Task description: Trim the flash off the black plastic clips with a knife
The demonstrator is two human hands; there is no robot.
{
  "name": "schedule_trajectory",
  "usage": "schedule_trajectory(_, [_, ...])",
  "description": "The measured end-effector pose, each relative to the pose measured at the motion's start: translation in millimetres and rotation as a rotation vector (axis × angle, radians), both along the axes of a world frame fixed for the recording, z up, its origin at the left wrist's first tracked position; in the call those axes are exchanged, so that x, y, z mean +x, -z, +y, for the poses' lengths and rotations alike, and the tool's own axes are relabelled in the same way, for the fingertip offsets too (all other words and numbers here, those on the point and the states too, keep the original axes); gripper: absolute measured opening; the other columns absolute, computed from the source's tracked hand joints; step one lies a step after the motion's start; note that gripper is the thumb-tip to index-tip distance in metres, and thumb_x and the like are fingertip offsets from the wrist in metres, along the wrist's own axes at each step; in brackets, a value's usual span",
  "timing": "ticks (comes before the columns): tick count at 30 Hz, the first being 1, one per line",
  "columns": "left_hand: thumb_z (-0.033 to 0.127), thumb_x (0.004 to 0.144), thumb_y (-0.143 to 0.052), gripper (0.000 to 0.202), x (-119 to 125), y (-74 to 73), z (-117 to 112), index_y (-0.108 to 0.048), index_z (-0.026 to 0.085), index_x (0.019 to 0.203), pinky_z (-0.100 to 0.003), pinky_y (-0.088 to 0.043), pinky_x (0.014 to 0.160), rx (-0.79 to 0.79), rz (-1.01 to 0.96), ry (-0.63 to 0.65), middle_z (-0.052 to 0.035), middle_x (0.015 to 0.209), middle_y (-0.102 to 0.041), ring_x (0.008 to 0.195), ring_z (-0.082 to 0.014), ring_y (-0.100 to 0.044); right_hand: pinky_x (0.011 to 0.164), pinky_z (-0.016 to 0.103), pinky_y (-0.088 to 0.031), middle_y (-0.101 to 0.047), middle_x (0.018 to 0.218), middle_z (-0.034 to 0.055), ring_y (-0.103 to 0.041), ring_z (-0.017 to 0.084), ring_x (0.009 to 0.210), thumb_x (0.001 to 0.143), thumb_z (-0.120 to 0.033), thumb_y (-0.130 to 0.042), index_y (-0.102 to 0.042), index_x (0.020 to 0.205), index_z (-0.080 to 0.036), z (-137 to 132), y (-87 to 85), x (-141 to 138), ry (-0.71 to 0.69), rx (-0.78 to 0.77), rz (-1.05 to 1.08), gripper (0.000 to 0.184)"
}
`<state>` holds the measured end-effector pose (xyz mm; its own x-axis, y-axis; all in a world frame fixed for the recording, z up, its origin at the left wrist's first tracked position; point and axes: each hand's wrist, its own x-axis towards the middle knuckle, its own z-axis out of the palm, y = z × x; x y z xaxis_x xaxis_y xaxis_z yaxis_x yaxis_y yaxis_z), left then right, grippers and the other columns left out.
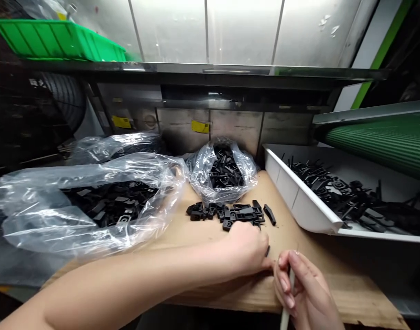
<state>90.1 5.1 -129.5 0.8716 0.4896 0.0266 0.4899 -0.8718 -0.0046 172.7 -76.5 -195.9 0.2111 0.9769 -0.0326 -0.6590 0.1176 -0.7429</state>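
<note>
1. a small black piece (267, 250) peeps out at the fingertips of the left hand (247, 250), low over the worktop (196, 233); the fingers hide most of it
2. the left grip is curled tight, fingers pressed together on that piece, knuckles up, with the forearm coming across from the lower left
3. the right hand (301, 286) sits just beside it, with its fingertips almost meeting the left fingertips; its grip is closed around a thin pale stick (291, 276), which runs down through the fist and comes out below the hand
4. the black piece lies between the two grips, at the point where the fingertips come together
5. a loose pile of black parts (230, 213) lies on the bare brown board just beyond the left hand, apart from the bags
6. open room: a strip of bare worktop right of the hands, up to the tray, and another left of the pile; the near edge of the worktop runs right under the right hand
7. a white tray (301, 201) stands to the right, its slanted wall near the pile's right end, with a tangle of black moulded bits inside
8. a small clear bag (223, 172) of black parts stands right behind the pile; a large clear bag (93, 211) spreads over the left of the worktop
9. a green ribbed belt (385, 137) slopes above the tray, and a green crate (58, 39) sits on the shelf at top left
</note>
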Motion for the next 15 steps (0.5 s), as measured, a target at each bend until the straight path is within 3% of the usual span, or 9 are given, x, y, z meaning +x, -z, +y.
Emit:
schedule_trajectory(2, [0.021, 0.074, -0.056, 0.017, 4, 2.3, -4, -0.067, 0.009, 0.068, -0.031, -0.046, 0.045, -0.001, 0.003, 0.061, -0.014, 0.065, -0.069, 0.058, -0.0296, -0.064, 0.029, 0.009, -0.026, -0.051, 0.042, -0.0045, -0.039, 0.001, 0.031, 0.071, -0.039, -0.064, -0.059, 0.062, -0.014, 1, 1.2, 0, 0.016, 0.022, 0.01, 0.027])
schedule_trajectory(5, [0.018, 0.074, -0.056, 0.01, -17, -1.5, -11, -0.064, 0.012, 0.069, -0.027, -0.046, 0.047, -0.016, -0.034, 0.068, -0.0095, 0.064, -0.067, 0.056, -0.0243, -0.063, 0.028, 0.009, -0.023, -0.05, 0.04, -0.005, -0.038, 0.0, 0.028, 0.069, -0.042, -0.065, -0.057, 0.06, -0.013, 3, 1.3, -2, 0.007, 0.03, -0.048, 0.031])
schedule_trajectory(9, [0.027, 0.068, -0.066, 0.014, -69, -1.1, -13, -0.061, 0.018, 0.077, -0.021, -0.045, 0.05, -0.297, -0.324, -0.161, -0.0017, 0.067, -0.067, 0.059, -0.0189, -0.062, 0.028, 0.009, -0.021, -0.051, 0.041, -0.0042, -0.037, 0.0, 0.027, 0.067, -0.051, -0.062, -0.053, 0.062, -0.013, 6, 0.5, -7, -0.053, -0.028, -0.264, 0.04])
schedule_trajectory(12, [0.025, 0.069, -0.064, 0.023, -97, 13.7, -11, -0.062, 0.023, 0.091, -0.022, -0.048, 0.066, -0.505, -0.586, -0.257, -0.0005, 0.088, -0.07, 0.079, -0.0207, -0.063, 0.029, 0.011, -0.022, -0.051, 0.043, -0.0038, -0.038, 0.001, 0.029, 0.07, -0.056, -0.056, -0.053, 0.066, -0.014, 7, 1.4, -13, -0.078, -0.059, -0.436, 0.042])
schedule_trajectory(15, [0.023, 0.072, -0.061, 0.025, -103, 33.0, -15, -0.063, 0.025, 0.097, -0.023, -0.048, 0.076, -0.684, -0.788, -0.373, 0.0, 0.097, -0.068, 0.09, -0.0211, -0.061, 0.031, 0.013, -0.027, -0.051, 0.046, -0.0025, -0.042, 0.004, 0.031, 0.074, -0.059, -0.047, -0.056, 0.072, -0.014, 2, 3.0, -18, -0.084, -0.09, -0.616, 0.046])
